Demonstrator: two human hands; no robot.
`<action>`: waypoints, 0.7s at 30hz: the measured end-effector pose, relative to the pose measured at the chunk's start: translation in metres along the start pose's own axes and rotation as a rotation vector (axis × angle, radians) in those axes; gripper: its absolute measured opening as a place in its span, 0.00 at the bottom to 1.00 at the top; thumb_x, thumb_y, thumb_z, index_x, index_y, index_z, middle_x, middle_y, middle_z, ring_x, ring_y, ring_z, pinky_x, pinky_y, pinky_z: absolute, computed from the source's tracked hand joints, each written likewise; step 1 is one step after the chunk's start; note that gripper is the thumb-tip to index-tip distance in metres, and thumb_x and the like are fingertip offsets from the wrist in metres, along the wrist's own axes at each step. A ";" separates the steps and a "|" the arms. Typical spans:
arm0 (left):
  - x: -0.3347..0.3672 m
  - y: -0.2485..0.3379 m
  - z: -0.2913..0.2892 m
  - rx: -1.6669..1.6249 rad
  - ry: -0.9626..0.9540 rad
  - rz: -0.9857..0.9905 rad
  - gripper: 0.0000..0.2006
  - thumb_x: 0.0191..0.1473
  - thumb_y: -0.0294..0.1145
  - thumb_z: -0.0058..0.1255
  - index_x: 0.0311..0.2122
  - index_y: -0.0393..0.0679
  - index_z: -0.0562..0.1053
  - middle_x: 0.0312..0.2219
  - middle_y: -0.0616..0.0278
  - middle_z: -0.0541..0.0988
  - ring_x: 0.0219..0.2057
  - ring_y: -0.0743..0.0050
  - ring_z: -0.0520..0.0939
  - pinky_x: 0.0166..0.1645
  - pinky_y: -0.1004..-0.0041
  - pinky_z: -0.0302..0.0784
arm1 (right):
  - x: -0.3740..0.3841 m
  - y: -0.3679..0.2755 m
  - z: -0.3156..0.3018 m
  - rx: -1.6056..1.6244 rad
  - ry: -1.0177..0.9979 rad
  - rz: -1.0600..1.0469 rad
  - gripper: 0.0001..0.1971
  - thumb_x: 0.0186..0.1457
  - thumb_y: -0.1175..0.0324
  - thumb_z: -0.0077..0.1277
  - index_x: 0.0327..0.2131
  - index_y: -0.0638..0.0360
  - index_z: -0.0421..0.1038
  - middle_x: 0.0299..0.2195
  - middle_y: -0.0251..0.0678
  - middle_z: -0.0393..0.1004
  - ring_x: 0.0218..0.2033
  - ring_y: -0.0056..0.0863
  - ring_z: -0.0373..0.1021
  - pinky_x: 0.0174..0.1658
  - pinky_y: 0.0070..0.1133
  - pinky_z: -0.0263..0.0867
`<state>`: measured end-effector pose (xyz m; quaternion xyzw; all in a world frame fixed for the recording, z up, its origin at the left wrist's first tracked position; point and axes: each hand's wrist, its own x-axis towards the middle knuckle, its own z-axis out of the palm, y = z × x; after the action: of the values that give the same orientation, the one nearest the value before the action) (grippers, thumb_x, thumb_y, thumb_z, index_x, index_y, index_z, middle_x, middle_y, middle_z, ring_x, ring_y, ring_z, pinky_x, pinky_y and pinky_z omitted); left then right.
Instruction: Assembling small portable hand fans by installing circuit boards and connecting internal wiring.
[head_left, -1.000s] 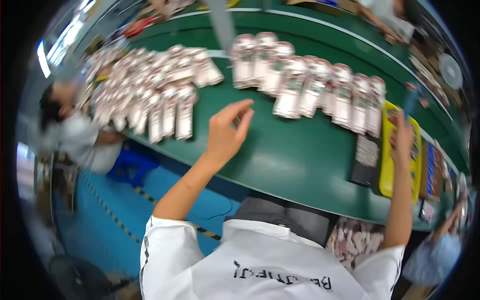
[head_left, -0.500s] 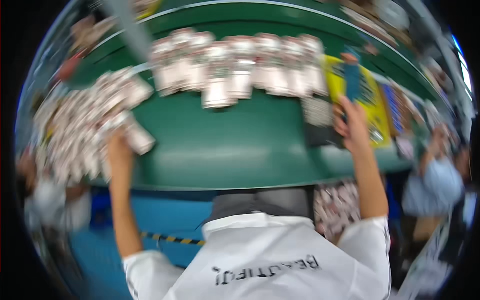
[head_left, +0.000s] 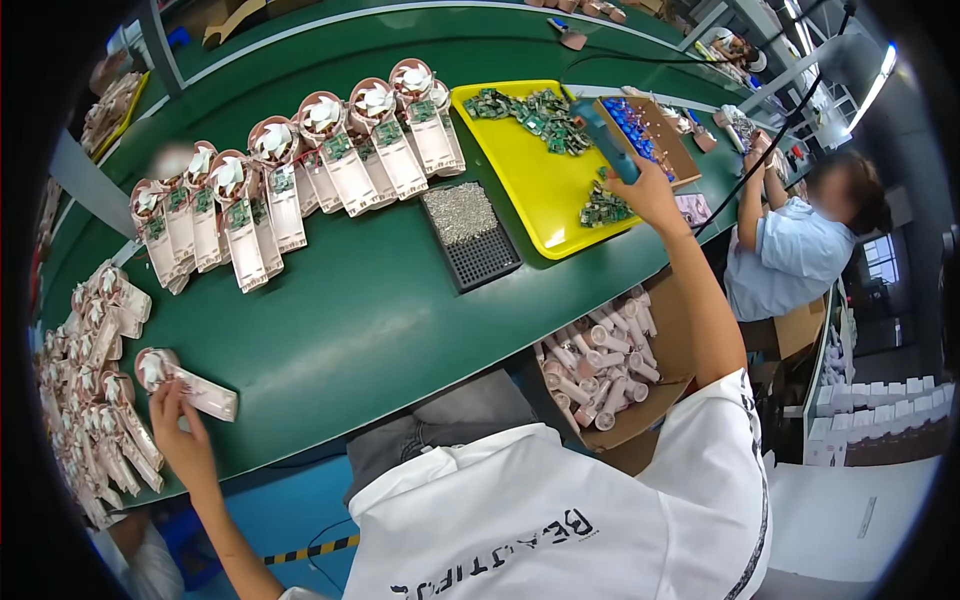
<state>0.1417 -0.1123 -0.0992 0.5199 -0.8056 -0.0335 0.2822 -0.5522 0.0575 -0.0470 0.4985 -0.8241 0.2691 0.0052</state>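
Note:
At the left, my left hand (head_left: 180,425) has its fingers closed on a pale pink handheld fan half (head_left: 206,396), its white blades at the far end, low over the green table beside a pile of similar halves (head_left: 100,375). My right hand (head_left: 648,190) grips a teal electric screwdriver (head_left: 606,140), held above a yellow tray (head_left: 505,170) of small green circuit boards (head_left: 545,118). Left of the tray is a black perforated screw holder (head_left: 483,262) covered partly with silvery screws (head_left: 460,213). Fan halves with circuit boards (head_left: 345,165) lie in an overlapping row along the far side.
A cardboard box of blue parts (head_left: 635,130) sits against the tray's right side. Below the table edge, an open carton (head_left: 660,400) holds several pink fan bodies (head_left: 600,365). A co-worker in a light blue top (head_left: 790,255) sits at the right. A black cable (head_left: 770,150) hangs nearby.
The view has swung to the right and sharpened, so the fan row and the pile sit farther left. My left hand still has the fan half, and my right hand keeps the screwdriver.

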 end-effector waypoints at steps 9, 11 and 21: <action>0.005 0.176 0.047 -0.454 -0.098 0.084 0.11 0.51 0.15 0.49 0.40 0.33 0.75 0.40 0.52 0.75 0.37 0.56 0.79 0.42 0.69 0.73 | -0.005 0.010 0.010 -0.116 0.013 0.084 0.14 0.41 0.62 0.63 0.31 0.60 0.76 0.26 0.48 0.77 0.31 0.46 0.74 0.37 0.34 0.69; 0.008 0.191 0.052 -0.485 -0.098 0.055 0.11 0.51 0.15 0.48 0.40 0.34 0.75 0.39 0.52 0.75 0.37 0.55 0.78 0.41 0.68 0.74 | -0.008 -0.005 0.016 -0.017 0.065 0.091 0.14 0.42 0.63 0.63 0.30 0.62 0.75 0.25 0.44 0.77 0.28 0.40 0.75 0.35 0.31 0.68; 0.010 0.282 0.051 -0.951 0.007 0.179 0.21 0.43 0.22 0.63 0.46 0.39 0.76 0.39 0.55 0.82 0.38 0.60 0.83 0.41 0.70 0.78 | -0.127 -0.208 0.024 1.192 -0.418 0.560 0.16 0.48 0.75 0.61 0.39 0.61 0.66 0.26 0.30 0.72 0.12 0.10 0.56 0.14 0.12 0.48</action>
<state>-0.1169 -0.0040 -0.0404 0.2618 -0.7417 -0.3719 0.4930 -0.3105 0.0758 -0.0111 0.2260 -0.6169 0.5657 -0.4984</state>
